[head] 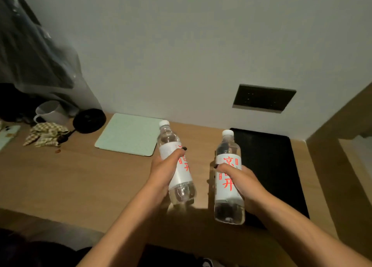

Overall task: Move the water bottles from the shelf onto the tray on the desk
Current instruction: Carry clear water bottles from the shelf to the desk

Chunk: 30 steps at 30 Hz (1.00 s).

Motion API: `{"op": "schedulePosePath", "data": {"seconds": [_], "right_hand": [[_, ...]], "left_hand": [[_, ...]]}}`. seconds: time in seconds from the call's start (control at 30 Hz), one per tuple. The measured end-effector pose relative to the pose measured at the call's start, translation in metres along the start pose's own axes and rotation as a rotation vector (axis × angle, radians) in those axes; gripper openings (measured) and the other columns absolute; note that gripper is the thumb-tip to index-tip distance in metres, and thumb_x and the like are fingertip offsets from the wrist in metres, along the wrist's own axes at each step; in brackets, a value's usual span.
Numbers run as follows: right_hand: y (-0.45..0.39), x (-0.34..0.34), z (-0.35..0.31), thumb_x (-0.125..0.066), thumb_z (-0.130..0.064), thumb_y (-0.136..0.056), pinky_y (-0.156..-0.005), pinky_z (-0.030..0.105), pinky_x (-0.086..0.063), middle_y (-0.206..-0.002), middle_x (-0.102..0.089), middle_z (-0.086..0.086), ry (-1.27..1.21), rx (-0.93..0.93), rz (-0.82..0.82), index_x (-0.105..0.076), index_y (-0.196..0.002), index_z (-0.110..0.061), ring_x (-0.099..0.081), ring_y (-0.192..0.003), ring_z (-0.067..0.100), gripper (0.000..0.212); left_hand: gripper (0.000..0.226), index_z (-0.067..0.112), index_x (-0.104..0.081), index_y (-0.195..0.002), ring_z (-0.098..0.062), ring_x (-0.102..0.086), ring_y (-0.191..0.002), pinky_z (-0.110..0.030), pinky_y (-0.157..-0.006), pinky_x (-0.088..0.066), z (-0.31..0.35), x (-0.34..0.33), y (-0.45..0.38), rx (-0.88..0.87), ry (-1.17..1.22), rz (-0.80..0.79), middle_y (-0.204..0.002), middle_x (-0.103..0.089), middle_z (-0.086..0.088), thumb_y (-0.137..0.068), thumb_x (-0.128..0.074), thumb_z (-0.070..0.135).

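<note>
I hold two clear water bottles with white caps and white labels printed in red. My left hand (164, 169) is wrapped around the left water bottle (173, 146), which tilts slightly left above the wooden desk (60, 178). My right hand (239, 180) grips the right water bottle (229, 208), held nearly upright just left of a flat black tray (281, 172) lying on the desk's right side. Both bottles are in the air, apart from each other. No shelf is in view.
A pale green pad (128, 137) lies at the back of the desk. Further left are a white mug (51, 111), a round black lid (89, 121), a crumpled checkered cloth (47, 134) and hanging plastic-covered clothes (34, 51). A dark socket panel (263, 98) is on the wall.
</note>
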State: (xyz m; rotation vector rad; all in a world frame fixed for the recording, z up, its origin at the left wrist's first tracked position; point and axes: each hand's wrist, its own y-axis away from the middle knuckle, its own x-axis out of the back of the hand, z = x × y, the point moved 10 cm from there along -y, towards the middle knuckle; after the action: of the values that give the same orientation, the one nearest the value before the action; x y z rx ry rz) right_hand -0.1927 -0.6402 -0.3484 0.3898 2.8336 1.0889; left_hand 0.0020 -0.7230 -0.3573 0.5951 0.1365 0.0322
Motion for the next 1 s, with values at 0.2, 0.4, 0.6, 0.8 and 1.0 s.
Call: {"op": "schedulePosePath", "data": {"seconds": [0.2,0.4,0.6,0.8,1.0], "right_hand": [[-0.013,0.007,-0.044,-0.071,-0.015,-0.077,-0.069,0.036,-0.057,-0.09,-0.068,0.012,-0.001,0.152,0.191,-0.057,-0.092,-0.018,-0.068,-0.08,0.024,0.021],[-0.044,0.008,-0.081,-0.079,-0.006,-0.059,-0.082,0.045,-0.056,-0.091,-0.07,0.006,0.041,0.242,0.311,-0.06,-0.099,-0.018,-0.068,-0.085,0.022,0.046],[-0.079,0.001,-0.114,-0.082,-0.005,-0.061,-0.093,0.046,-0.051,-0.109,-0.062,0.002,0.114,0.308,0.373,-0.05,-0.112,-0.021,-0.061,-0.104,0.022,0.063],[-0.12,-0.005,-0.132,-0.081,-0.008,-0.063,-0.097,0.047,-0.048,-0.115,-0.062,0.004,0.156,0.337,0.435,-0.051,-0.12,-0.017,-0.059,-0.11,0.023,0.065],[-0.149,-0.013,-0.133,-0.081,-0.008,-0.065,-0.088,0.029,-0.045,-0.107,-0.06,-0.002,0.165,0.385,0.484,-0.052,-0.114,-0.019,-0.058,-0.102,0.014,0.059]], "left_hand": [[0.041,0.015,-0.062,-0.099,-0.029,-0.071,-0.076,-0.04,-0.071,-0.059,0.056,-0.022,-0.047,-0.191,-0.268,-0.028,-0.088,-0.071,-0.012,-0.06,-0.074,0.013],[0.055,0.023,-0.056,-0.107,-0.017,-0.061,-0.089,-0.029,-0.073,-0.05,0.089,-0.049,-0.096,-0.336,-0.524,-0.081,-0.096,-0.064,0.005,-0.06,-0.081,0.008],[0.066,0.009,-0.058,-0.114,-0.025,-0.065,-0.099,-0.028,-0.081,-0.051,0.093,-0.06,-0.154,-0.384,-0.554,-0.084,-0.105,-0.068,-0.008,-0.054,-0.084,0.005],[0.056,0.012,-0.057,-0.108,-0.019,-0.062,-0.09,-0.018,-0.069,-0.046,0.087,-0.069,-0.179,-0.415,-0.617,-0.182,-0.097,-0.063,0.0,-0.058,-0.083,0.009],[0.05,0.023,-0.06,-0.102,-0.012,-0.067,-0.091,-0.031,-0.079,-0.055,0.069,-0.064,-0.193,-0.36,-0.589,-0.262,-0.096,-0.069,0.006,-0.056,-0.08,0.021]]}}
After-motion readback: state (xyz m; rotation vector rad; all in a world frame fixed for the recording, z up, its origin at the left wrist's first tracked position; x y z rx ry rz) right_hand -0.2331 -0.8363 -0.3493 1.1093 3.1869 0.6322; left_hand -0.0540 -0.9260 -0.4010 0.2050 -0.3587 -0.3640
